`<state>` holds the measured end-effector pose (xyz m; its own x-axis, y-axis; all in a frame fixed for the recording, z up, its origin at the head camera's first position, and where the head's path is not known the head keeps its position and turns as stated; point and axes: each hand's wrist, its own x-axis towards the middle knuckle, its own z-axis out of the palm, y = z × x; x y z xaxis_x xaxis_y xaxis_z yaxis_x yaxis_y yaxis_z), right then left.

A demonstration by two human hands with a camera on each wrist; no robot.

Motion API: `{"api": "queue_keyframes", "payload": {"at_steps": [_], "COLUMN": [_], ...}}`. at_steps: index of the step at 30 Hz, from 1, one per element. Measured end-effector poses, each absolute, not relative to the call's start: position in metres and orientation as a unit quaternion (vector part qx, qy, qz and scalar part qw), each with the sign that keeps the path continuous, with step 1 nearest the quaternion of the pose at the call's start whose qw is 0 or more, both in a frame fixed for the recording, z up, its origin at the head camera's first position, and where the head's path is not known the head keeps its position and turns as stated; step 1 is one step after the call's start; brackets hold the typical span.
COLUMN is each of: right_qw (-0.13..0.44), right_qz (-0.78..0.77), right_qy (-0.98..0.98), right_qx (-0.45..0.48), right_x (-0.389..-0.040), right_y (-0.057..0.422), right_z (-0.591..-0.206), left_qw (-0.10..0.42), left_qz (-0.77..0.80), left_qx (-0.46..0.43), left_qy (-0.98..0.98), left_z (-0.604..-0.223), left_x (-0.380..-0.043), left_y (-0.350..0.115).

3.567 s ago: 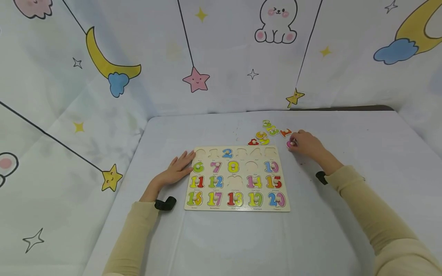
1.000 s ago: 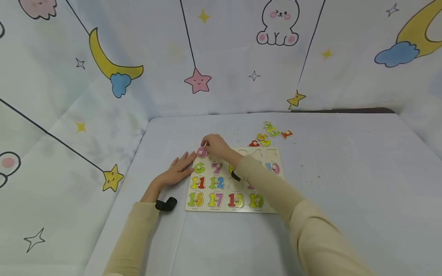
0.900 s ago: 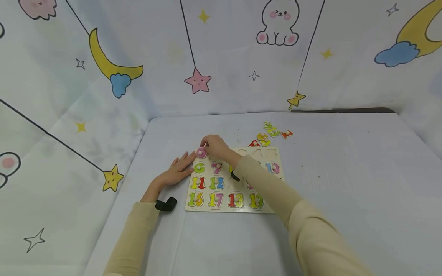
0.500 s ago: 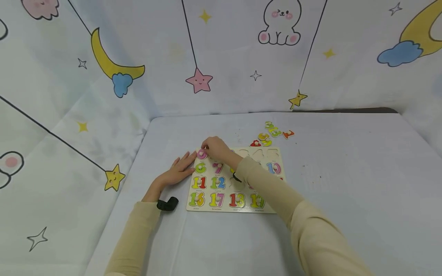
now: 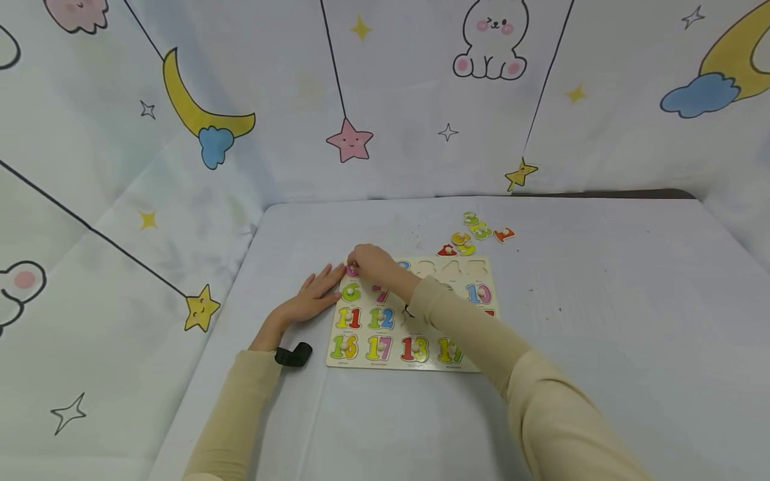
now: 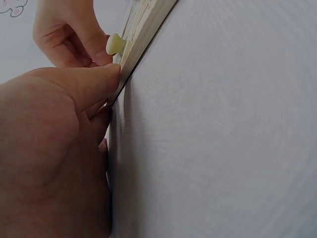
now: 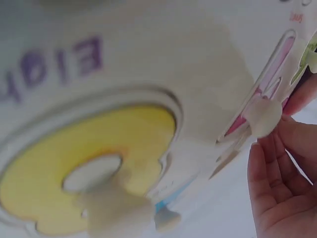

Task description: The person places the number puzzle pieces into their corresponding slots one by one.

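Observation:
A wooden number puzzle board lies on the white table. My left hand rests beside its left edge with fingers spread, fingertips at the edge; in the left wrist view the thumb of that left hand touches the board's edge. At the top-left slot, my right hand pinches a pink zero-shaped puzzle piece, mostly covered by the fingers. The right wrist view shows a yellow eight close up and a pink seven with a knob. Next to the right fingers stands a pale knob in the left wrist view.
Beyond the board's top edge lie several loose number pieces: a red one, a green three, a green-yellow piece and a red four. Unfilled slots show along the top row. A patterned cloth hangs behind the table.
My right hand has carried the pink piece from the back right to the board's top-left corner. Over the last second it lowered slightly, covering more of the piece. The left hand stays put.

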<state>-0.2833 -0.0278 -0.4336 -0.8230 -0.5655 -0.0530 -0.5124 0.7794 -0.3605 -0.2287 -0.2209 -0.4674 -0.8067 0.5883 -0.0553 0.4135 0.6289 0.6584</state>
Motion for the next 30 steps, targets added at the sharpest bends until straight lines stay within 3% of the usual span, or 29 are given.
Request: {"api": "queue_keyframes", "payload": {"at_steps": [5,17,24,30], "right_qw": [0.082,0.178,0.137,0.11], "right_qz": [-0.151,-0.128,-0.147,-0.182], "right_qy": [0.94,0.903,0.914,0.938], "right_qx": [-0.294,-0.369,-0.352,-0.274], "right_x": [-0.277,-0.267,-0.28,-0.305], "right_y": [-0.023,0.011,0.066,0.137], "right_z": [-0.426,-0.431,-0.408,-0.404], "left_qw": [0.13,0.136,0.135,0.134], "left_qz": [0.328,0.329,0.33,0.324], "left_qx": [0.285,0.281,0.273,0.275], "left_qy": [0.891,0.891,0.893,0.895], "left_z": [-0.468,-0.472,-0.469,-0.468], "left_x": [-0.23,-0.229,-0.227,-0.228], "left_y": [-0.22,-0.221,-0.221,-0.22]}}
